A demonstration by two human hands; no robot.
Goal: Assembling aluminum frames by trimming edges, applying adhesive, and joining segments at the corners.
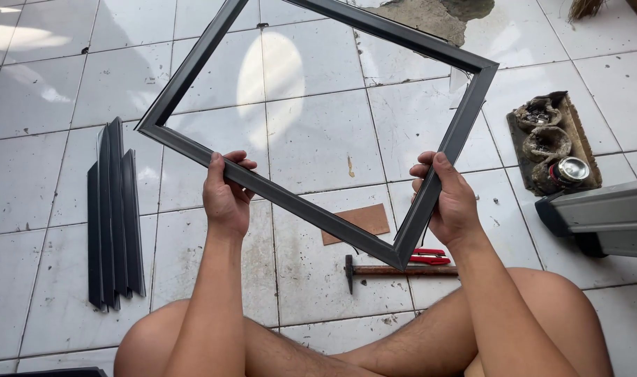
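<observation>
The frame is hanging in the air over the tiled floor, turned like a diamond, one mitred corner pointing down toward the person's crossed legs and the far corner running out of the top of the view. It is a dark grey moulding, empty in the middle (the tiles are showing straight through it). The left hand is clenching the lower-left rail, fingers curled over the top edge and thumb behind. The right hand is grasping the lower-right rail just above the bottom corner, thumb lying along the face.

By the look of it, the person is holding the joined frame up and checking its corners for squareness and tightness; the assembling itself seems largely done. Going on from here would call for keeping both grips firm while turning the frame, since a twist could strain the mitres.

Below the bottom corner a hammer is lying on the floor, with red-handled pliers just beside it and a brown card nearby. To the left, well apart, spare strips of the same moulding are lying side by side. On the right a dirty tray is sitting with a small tin in it, and a grey beam is jutting in from the edge.
</observation>
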